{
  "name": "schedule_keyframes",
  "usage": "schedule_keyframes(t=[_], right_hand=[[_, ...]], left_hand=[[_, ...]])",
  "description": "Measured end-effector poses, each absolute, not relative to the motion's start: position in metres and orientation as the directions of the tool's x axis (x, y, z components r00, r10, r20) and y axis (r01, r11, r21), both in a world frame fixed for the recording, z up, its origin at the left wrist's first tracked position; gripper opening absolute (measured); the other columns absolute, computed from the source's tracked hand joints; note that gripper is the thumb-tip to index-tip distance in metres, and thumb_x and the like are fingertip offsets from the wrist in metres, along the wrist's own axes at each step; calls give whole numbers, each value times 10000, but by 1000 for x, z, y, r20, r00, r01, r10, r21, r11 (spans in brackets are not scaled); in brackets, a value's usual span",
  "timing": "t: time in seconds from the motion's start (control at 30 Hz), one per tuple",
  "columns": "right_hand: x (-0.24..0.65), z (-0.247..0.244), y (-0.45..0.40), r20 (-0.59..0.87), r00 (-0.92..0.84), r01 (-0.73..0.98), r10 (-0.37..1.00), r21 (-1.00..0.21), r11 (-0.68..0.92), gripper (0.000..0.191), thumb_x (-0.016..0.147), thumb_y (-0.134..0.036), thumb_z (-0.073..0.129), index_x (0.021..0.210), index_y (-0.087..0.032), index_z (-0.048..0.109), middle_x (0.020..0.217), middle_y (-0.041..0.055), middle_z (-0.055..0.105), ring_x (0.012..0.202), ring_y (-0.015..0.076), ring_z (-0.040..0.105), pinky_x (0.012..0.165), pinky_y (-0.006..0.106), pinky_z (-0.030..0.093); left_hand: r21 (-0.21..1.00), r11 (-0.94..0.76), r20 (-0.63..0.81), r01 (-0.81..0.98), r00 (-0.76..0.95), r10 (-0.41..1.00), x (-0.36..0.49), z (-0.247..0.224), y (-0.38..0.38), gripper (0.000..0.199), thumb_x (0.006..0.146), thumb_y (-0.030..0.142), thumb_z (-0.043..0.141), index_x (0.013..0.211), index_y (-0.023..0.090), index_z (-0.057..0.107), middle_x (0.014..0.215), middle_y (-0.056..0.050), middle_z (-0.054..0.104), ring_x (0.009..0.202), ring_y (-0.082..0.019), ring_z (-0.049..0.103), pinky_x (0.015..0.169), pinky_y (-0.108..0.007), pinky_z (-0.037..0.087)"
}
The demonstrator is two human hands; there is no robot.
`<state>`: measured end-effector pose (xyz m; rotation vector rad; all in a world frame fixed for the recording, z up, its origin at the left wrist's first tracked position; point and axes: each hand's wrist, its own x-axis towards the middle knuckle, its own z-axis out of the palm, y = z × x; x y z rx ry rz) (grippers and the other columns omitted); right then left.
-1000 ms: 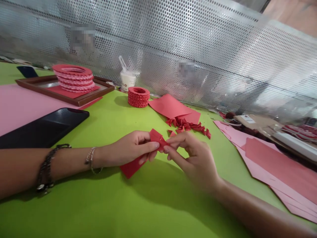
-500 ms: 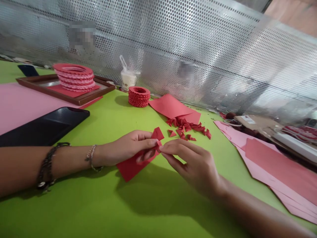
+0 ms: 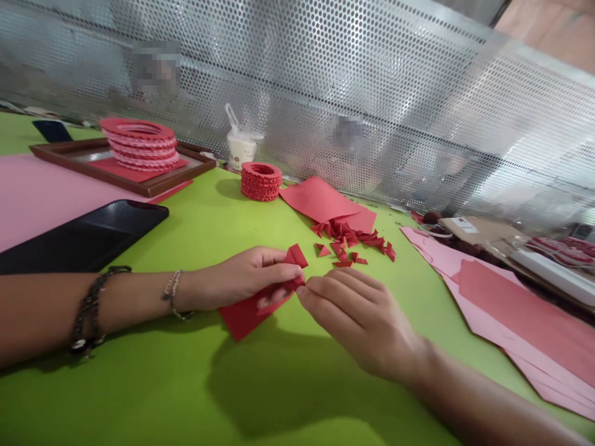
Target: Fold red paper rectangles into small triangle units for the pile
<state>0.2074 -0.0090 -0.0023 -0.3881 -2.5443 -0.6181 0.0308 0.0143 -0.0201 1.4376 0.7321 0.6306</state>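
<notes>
- here's the left hand (image 3: 246,279), thumb and fingers closed on a folded red paper piece (image 3: 296,255), whose corner pokes up past the thumb tip!
- and the right hand (image 3: 367,319) meets it, thumb and forefinger pinched together on the near edge of that piece, the other fingers curled in alongside.
- under the left fingers, a red paper strip (image 3: 246,319) slants out towards the wrist; whether it joins the folded piece, the fingers hide that.
- just beyond the right fingertips, loose folded red paper triangles (image 3: 344,235) lie scattered on the green tabletop (image 3: 158,396), with red paper sheets (image 3: 318,197) right behind them.
- farther out past the left fingers, a stack of red scalloped rings (image 3: 261,181), and behind it a white cup (image 3: 241,150) with a spoon (image 3: 230,116) standing in it.
- well left of the fingers, a brown-framed tray (image 3: 83,170) carries the taller red-and-pink ring stack (image 3: 142,147), a black tray (image 3: 88,235) lying nearer.
- and well right of the fingers, pink and red paper sheets (image 3: 520,310) overlap flat.
</notes>
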Motion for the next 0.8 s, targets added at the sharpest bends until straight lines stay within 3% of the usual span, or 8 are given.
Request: schedule_keyframes(t=[0.23, 0.43, 0.53, 0.6, 0.67, 0.73, 0.8], right_hand=[[205, -3, -10, 498, -864, 350, 81, 476, 807, 231, 826, -110, 410, 684, -141, 589, 692, 34, 630, 575, 116, 519, 546, 247, 429], [206, -6, -10, 510, -856, 340, 80, 440, 831, 157, 806, -110, 453, 689, -126, 556, 700, 31, 625, 590, 122, 536, 556, 251, 425], [208, -10, -7, 590, -782, 386, 200, 206, 899, 47, 796, -153, 488, 808, -143, 533, 765, 23, 620, 657, 112, 550, 589, 228, 440], [208, -12, -4, 663, -644, 448, 382, -78, 891, 146, 787, -187, 499, 927, -150, 485, 786, 25, 593, 666, 100, 543, 582, 209, 448], [207, -13, -1, 647, -531, 473, 547, -309, 825, 268, 772, -216, 516, 1019, -152, 431, 787, 25, 554, 646, 95, 527, 556, 205, 450], [206, -13, 0, 571, -534, 454, 623, -428, 781, 315, 756, -227, 542, 1040, -158, 425, 773, 20, 533, 638, 94, 513, 549, 209, 446], [205, -13, -1, 494, -608, 412, 622, -474, 778, 215, 752, -203, 550, 954, -162, 488, 733, 8, 531, 622, 86, 497, 549, 202, 433]], left_hand=[[998, -28, -16, 56, 651, 759, 30, -23, 15, 249, 771, 337, 504, 625, 146, 439, 469, 72, 428, 385, -28, 358, 378, -144, 280], [996, -53, -13, 74, 696, 718, 29, -27, 17, 253, 786, 352, 486, 646, 148, 432, 483, 78, 438, 386, -23, 343, 372, -139, 257], [993, -74, -14, 94, 701, 713, 29, -26, 16, 237, 791, 343, 477, 660, 151, 431, 479, 83, 425, 387, -25, 333, 367, -139, 246], [987, -89, -28, 131, 696, 718, 29, -25, 14, 228, 795, 320, 471, 647, 152, 427, 475, 85, 410, 391, -26, 330, 370, -139, 246], [979, -110, -44, 174, 698, 715, 30, -24, 13, 211, 791, 292, 472, 638, 150, 441, 463, 88, 387, 387, -29, 317, 372, -142, 247], [968, -138, -57, 210, 717, 695, 30, -24, 12, 180, 783, 271, 472, 651, 148, 475, 455, 89, 363, 384, -34, 303, 374, -149, 249], [953, -203, -37, 224, 754, 656, 29, -24, 12, 143, 771, 245, 476, 679, 143, 515, 493, 75, 397, 429, -43, 349, 415, -154, 289]])
